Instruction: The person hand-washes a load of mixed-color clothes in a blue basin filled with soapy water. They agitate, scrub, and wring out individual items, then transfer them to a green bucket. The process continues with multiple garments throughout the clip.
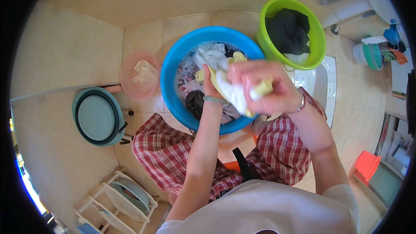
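Over a large blue basin (pixel 168 82) of wet laundry, a white garment with yellow edges (pixel 232 93) is stretched between my hands. My left hand (pixel 210 86), with a pale green bangle at its wrist, holds the garment from its left side; the cloth hides most of its fingers. Blurred by motion, my right hand (pixel 264 82) is closed above the garment. A yellow bar-shaped thing (pixel 262 88) sticks out of its fingers; whether that is soap or a fold of cloth, I cannot tell. Around them in the basin lie white, patterned and dark clothes (pixel 195 103) in sudsy water.
A green tub (pixel 271 54) with dark cloth stands at the far right of the basin, beside a white ceramic floor fixture (pixel 330 86). On the left are a pink basin (pixel 126 87) with pale cloth, a grey-green folding basin (pixel 96 117) and a white rack (pixel 113 201). A red bucket (pixel 367 166) stands at right.
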`<state>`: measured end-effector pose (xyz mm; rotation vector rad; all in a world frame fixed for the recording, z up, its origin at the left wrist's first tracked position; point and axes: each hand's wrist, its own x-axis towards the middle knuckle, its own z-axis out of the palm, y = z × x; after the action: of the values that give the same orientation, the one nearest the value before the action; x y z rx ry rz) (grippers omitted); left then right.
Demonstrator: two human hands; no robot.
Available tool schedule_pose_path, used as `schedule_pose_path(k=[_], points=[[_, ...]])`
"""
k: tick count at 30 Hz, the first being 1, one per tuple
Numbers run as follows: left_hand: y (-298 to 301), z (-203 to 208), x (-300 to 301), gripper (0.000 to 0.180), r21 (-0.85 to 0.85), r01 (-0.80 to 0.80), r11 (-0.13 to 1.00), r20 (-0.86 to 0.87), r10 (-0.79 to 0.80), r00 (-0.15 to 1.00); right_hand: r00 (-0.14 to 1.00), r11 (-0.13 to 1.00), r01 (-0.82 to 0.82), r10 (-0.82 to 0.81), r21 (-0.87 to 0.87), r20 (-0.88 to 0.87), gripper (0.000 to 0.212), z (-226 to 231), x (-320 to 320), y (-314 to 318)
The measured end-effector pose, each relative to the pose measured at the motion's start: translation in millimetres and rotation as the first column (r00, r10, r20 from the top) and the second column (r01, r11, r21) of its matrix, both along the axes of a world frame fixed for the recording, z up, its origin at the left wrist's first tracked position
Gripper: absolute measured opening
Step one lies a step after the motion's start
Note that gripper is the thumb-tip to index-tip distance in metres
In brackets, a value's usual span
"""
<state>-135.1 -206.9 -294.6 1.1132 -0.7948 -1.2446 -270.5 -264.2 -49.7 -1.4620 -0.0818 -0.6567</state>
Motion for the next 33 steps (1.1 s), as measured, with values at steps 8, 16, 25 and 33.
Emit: schedule_pose_path(k=[8, 16, 25, 33], points=[[18, -82, -3, 0.054, 0.504, -0.008, 0.864, -0.681, 0.403, 0.612, 0.999, 0.947, 0.014, -0.002, 0.322, -0.036, 0.020, 27, -23, 26], [71, -40, -25, 0.067, 0.426, 0.075, 0.902, -0.830, 0.357, 0.428, 0.721, 0.843, 0.512, -0.527, -0.166, -0.451, 0.031, -18, 20, -81], [85, 5, -23, 0.059, 0.159, 0.188, 0.969, -0.984, 0.140, 0.109, 0.528, 0.897, 0.411, -0.380, -0.163, -0.759, 0.056, -258, 64, -104], [54, 66, -38, 0.047, 0.379, 0.078, 0.922, -0.920, 0.366, 0.144, 0.774, -0.004, 0.624, -0.139, 0.781, -0.618, 0.053, -343, -31, 35]])
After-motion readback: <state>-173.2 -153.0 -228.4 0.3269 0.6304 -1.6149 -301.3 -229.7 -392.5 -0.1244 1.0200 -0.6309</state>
